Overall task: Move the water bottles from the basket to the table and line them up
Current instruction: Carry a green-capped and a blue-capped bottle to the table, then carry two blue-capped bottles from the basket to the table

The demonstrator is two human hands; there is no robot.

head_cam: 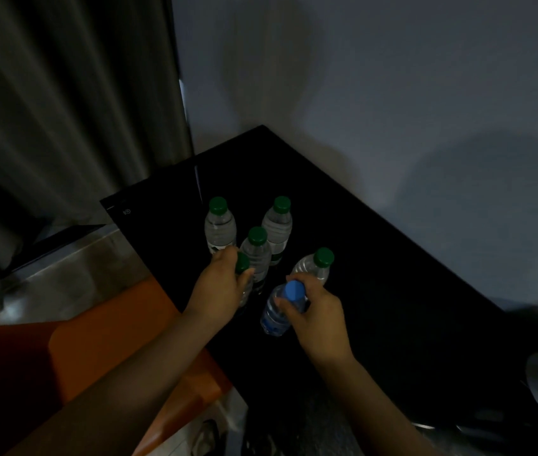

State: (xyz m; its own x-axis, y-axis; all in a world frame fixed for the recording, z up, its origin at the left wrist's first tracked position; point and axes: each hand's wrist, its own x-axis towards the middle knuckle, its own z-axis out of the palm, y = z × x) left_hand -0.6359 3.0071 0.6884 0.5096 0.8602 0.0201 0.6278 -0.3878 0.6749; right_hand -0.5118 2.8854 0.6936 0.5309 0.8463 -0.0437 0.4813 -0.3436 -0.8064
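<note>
Bottle (246, 292) under left hand (221, 284) mostly hidden; right hand (318, 312) holds blue-capped bottle (275, 315).

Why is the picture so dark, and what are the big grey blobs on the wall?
Head view: dim light, so the glossy black table hides detail; the blobs on the pale grey wall are soft shadows; the round green bottle caps look sharp; the bottom right corner is blurry.

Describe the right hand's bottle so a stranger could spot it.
On the black table in the corner stands a cluster of clear bottles. The one nearest the camera, gripped by the right hand, is the blue-capped bottle; every neighbour's cap is green.
</note>
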